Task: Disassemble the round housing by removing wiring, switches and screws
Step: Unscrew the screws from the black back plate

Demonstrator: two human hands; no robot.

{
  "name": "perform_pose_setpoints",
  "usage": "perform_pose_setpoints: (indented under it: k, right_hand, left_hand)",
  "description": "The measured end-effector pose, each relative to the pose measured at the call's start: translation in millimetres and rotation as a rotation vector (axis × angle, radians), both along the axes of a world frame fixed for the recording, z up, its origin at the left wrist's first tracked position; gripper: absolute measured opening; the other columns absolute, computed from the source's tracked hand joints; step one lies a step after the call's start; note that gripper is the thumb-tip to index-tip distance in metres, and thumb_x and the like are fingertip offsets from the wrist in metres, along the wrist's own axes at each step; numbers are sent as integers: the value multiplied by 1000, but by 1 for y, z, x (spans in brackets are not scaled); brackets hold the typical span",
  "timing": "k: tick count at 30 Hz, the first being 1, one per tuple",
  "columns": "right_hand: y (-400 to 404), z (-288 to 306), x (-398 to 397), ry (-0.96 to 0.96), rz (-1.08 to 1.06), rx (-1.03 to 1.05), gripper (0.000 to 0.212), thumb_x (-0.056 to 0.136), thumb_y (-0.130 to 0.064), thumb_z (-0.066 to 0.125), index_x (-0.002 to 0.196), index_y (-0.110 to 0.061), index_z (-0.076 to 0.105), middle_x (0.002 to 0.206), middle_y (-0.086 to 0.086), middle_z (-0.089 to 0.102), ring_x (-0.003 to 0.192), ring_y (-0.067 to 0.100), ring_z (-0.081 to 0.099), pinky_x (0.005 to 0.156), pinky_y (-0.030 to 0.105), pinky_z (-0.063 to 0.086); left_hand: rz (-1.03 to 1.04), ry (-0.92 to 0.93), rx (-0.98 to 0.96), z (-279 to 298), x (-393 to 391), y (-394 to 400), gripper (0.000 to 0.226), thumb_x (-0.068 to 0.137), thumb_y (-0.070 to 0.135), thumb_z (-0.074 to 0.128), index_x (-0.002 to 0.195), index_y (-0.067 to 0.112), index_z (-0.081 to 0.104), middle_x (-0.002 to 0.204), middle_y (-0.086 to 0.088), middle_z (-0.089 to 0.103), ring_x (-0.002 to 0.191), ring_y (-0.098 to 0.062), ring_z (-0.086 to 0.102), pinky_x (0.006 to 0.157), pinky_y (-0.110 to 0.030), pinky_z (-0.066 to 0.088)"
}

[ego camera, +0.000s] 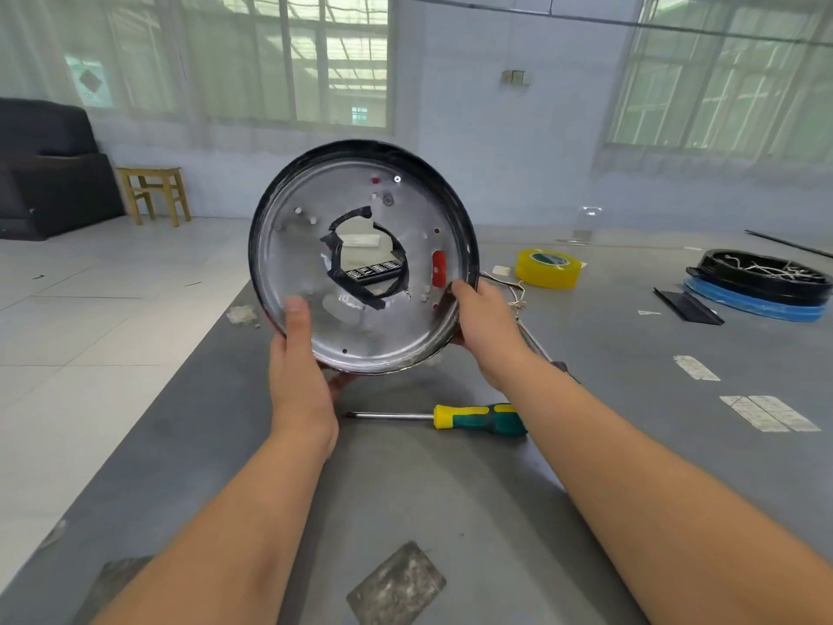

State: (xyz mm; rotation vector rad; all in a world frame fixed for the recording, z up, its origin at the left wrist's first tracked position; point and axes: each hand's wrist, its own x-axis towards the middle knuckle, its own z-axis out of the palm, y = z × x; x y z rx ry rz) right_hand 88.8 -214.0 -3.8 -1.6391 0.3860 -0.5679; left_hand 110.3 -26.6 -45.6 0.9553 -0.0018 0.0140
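Observation:
I hold the round housing (360, 336) upright above the grey table, its silver inner face toward me. It has a black rim and a central hole edged with black tape. A red switch (438, 268) sits near its right edge, and a small screw (397, 179) shows near the top. My left hand (299, 381) grips the lower left rim, thumb on the inner face. My right hand (484, 327) grips the right rim. Loose white wires (514, 290) lie on the table just behind my right hand.
A yellow-and-green screwdriver (478, 418) lies on the grey table (450, 489) below the housing. A yellow tape roll (549, 268) sits behind it. At the far right a black round part (762, 281) holding wires rests on a blue disc. A wooden stool (153, 194) stands at the back left.

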Motion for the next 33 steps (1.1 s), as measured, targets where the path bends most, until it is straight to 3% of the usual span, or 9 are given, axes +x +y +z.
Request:
perform_pose_setpoints:
  k: [5, 8, 12, 16, 21, 25, 28, 31, 33]
  right_hand:
    - [21, -6, 8, -8, 59, 220, 20, 98, -16, 47, 104, -16, 66, 98, 12, 74, 87, 27, 73, 69, 41, 64]
    - [40, -9, 6, -25, 123, 378, 23, 98, -7, 45, 108, -13, 65, 88, 7, 76, 67, 16, 73, 60, 31, 59]
    - [67, -13, 1, -63, 210, 525, 24, 97, 3, 45, 108, -7, 64, 99, 15, 75, 82, 25, 72, 69, 36, 62]
    - [92, -18, -4, -109, 284, 641, 25, 95, 9, 51, 112, 1, 68, 97, 14, 77, 80, 23, 75, 68, 32, 61]
    - [96, -24, -8, -83, 336, 607, 29, 96, 9, 55, 123, 5, 65, 113, 19, 74, 109, 32, 70, 87, 38, 61]
    - [88, -24, -11, 3, 426, 533, 29, 96, 3, 60, 125, 2, 65, 116, 15, 74, 109, 28, 71, 94, 39, 59]
    - [77, -20, -16, 97, 452, 323, 24, 97, -10, 65, 120, -5, 69, 112, 9, 76, 102, 25, 73, 91, 38, 60]
    - [55, -21, -29, 99, 285, -433, 18, 97, -29, 63, 107, -18, 73, 96, -7, 76, 83, 13, 75, 88, 38, 60]
    - [39, -24, -44, 41, 192, -927, 25, 98, -42, 54, 106, -26, 72, 94, -12, 72, 86, 8, 67, 86, 36, 56]
  left_hand:
    - [-36, -50, 15, 0, 0, -2, 46, 92, 55, 71, 131, 34, 58, 105, 13, 75, 68, 0, 70, 58, -27, 58]
    - [-57, -38, -15, -1, 1, -2, 46, 93, 43, 74, 133, 28, 57, 123, 2, 70, 84, -11, 72, 64, -29, 60]
    - [-97, -56, -42, -2, 1, -4, 50, 96, 30, 73, 141, 18, 54, 134, -5, 70, 111, -24, 72, 81, -35, 61]
    - [-134, -67, 9, -3, 1, -7, 46, 94, 24, 75, 136, 17, 59, 122, 0, 77, 105, -15, 74, 79, -25, 58]
    - [-121, 3, 34, -8, 7, -6, 41, 100, 12, 67, 140, 13, 58, 125, -4, 75, 118, -21, 71, 107, -40, 53]
    - [-93, 77, -2, -7, 11, -4, 36, 104, 10, 61, 139, 14, 59, 121, -4, 77, 101, -17, 76, 72, -23, 60]
    - [-91, 108, -30, -6, 11, -3, 30, 107, 10, 56, 136, 7, 60, 120, -13, 76, 87, -19, 78, 63, -26, 63]
    - [-85, 106, -89, -5, 11, 1, 34, 108, 8, 54, 142, 2, 52, 126, -20, 72, 100, -31, 77, 75, -39, 67]
    - [-75, 102, -116, -5, 11, 2, 38, 108, 7, 53, 146, 4, 48, 131, -19, 69, 110, -36, 73, 77, -42, 67]
